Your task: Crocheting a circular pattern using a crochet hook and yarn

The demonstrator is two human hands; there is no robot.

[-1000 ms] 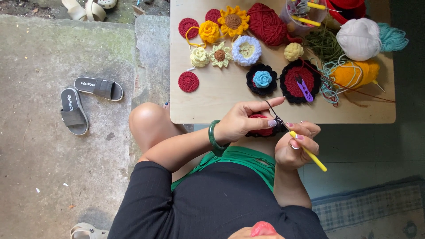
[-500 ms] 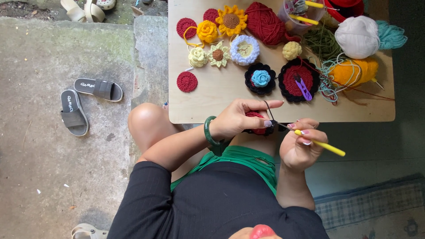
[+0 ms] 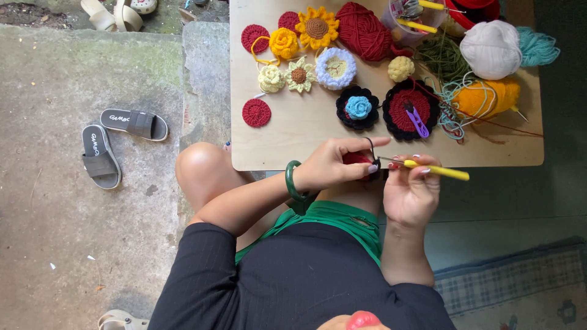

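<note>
Crochet stitch in progress at the near edge of the counter (image 3: pixel 293 153). A small red-and-black crochet piece (image 3: pixel 359 160) is pinched in the left hand (image 3: pixel 330 165), fingers clenched on it, index extended with black yarn (image 3: pixel 370 145) looped over it. The yellow-handled crochet hook (image 3: pixel 428 168) is gripped in the right hand (image 3: pixel 411 189), fingers closed on the handle, metal tip pointed at the piece, just beside the left fingertips.

Judged step: hook being worked into or out of a stitch on the black border; exact loop state can't be told. Next move calls for steady yarn tension over the index and a clean catch at the tip.

Finished flowers, e.g. the sunflower (image 3: pixel 317 27), and the red yarn ball (image 3: pixel 364 29) sit along the far edge, well apart.
</note>
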